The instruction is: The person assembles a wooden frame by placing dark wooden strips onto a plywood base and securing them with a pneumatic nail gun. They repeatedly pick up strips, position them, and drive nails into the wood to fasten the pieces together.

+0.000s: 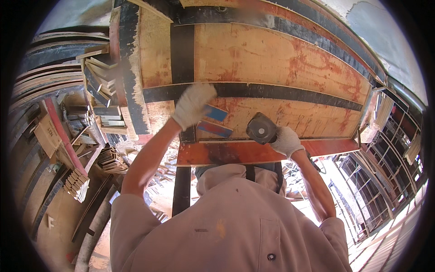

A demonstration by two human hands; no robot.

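"Black handheld tool (261, 128): where are we seeing it, and which way is it pointing?"

"We are finding it just right of the frame's centre, over the wooden panel (290, 54). Its rounded head is facing left and slightly up, and its long axis is slanting down rightward into our right hand (288, 142)."

"How are our fingers looking?"

"On the right, we are wrapping the gloved fingers around its rear end, most of them hiding from view. Our gloved left hand (195, 106) is blurring left of centre, leaving us unable to tell whether its fingers are spreading or pressing together."

"What is lying near that one?"

"An upper blue strip (217, 113) is lying just beside it, and a lower blue-and-red strip (215, 128) is lying below."
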